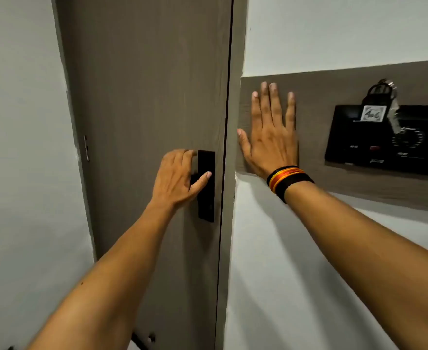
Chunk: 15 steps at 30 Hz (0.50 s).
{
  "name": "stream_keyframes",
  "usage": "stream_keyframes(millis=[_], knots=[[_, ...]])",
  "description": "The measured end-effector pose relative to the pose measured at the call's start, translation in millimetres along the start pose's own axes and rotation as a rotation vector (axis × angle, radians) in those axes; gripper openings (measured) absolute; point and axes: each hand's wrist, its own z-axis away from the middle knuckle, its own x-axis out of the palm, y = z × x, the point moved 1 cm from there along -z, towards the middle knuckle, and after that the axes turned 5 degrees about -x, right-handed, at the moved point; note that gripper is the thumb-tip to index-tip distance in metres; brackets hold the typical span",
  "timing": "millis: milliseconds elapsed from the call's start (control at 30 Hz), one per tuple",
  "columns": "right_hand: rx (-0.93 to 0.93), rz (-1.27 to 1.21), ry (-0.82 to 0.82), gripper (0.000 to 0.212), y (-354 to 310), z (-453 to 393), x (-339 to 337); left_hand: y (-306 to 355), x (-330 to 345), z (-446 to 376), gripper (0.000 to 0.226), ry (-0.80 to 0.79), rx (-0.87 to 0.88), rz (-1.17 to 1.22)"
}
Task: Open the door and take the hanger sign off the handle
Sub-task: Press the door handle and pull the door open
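A grey-brown wooden door [144, 97] fills the middle of the view and stands closed against its frame [229, 198]. On its right side is a black lock plate [206, 198] with a black handle. My left hand [176, 179] is wrapped around that handle, which it mostly hides. My right hand [271, 132] lies flat, fingers spread, on a wood wall panel [316, 178] right of the frame. A striped band sits on that wrist. No hanger sign is visible on this side of the door.
A black key-card holder [384, 145] is fixed to the panel at the right, with a key bunch and a white numbered tag [373, 113] in it. White walls flank the door. A hinge [86, 147] shows on the door's left edge.
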Motion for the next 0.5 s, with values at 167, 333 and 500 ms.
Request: stream_keyframes(millis=[167, 333, 500], knots=[[-0.057, 0.186, 0.107, 0.077, -0.2, 1.9, 25.8, -29.7, 42.2, 10.6, 0.078, -0.057, -0.129, 0.097], [-0.047, 0.26, 0.133, 0.076, -3.5, -1.5, 32.1, -24.1, 55.6, 2.1, 0.093, -0.031, -0.343, 0.371], [-0.051, 0.266, 0.141, 0.075, -2.3, -0.2, 31.7, -13.3, 63.5, 15.4, 0.097, -0.069, -0.53, 0.645]])
